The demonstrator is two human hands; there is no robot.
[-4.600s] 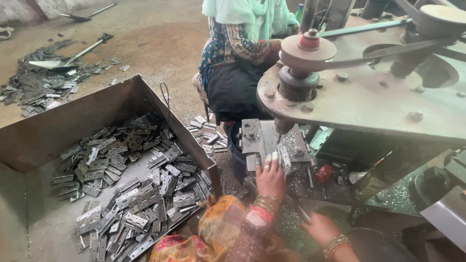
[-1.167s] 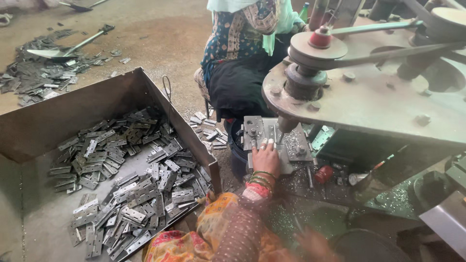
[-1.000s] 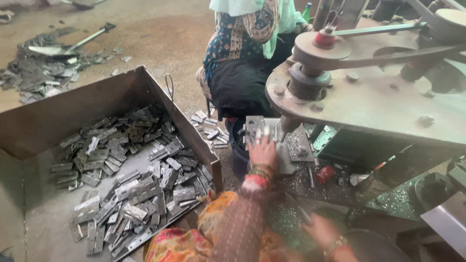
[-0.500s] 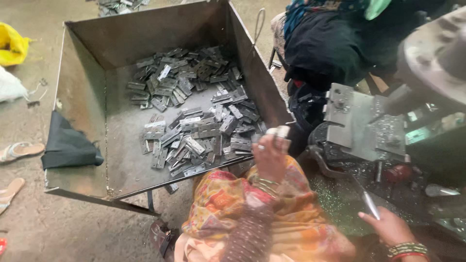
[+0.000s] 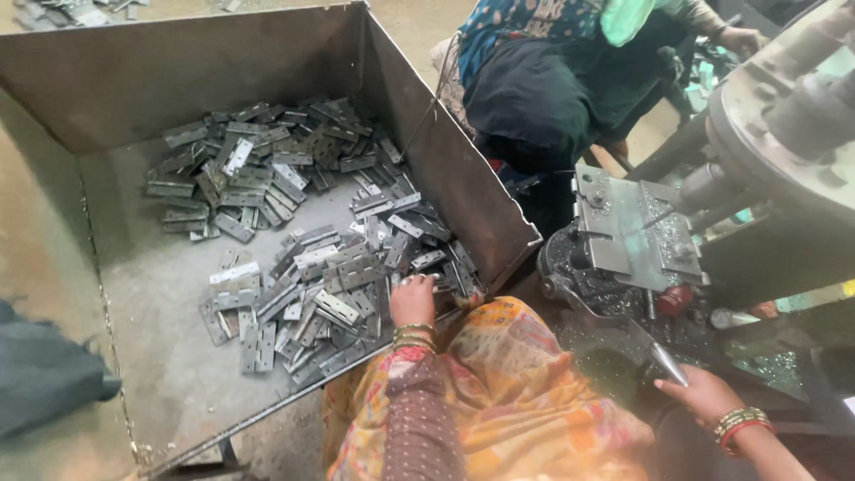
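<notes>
Hinges (image 5: 338, 267) crowd the bin's near wall (image 5: 499, 214); left hand (image 5: 411, 301) curls onto them, grip unclear.

The open metal bin (image 5: 116, 80) stands on the left, and many hinge plates (image 5: 303, 232) lie in it. The left hand (image 5: 411, 303) rests on the plates at the near right corner of the bin. The press machine (image 5: 784, 151) is on the right, with its work plate (image 5: 628, 227) between bin and machine. The right hand (image 5: 704, 396) is below this plate, holding a pointed metal tool (image 5: 663, 361). Behind the bin's right wall sits another person (image 5: 570, 80).
</notes>
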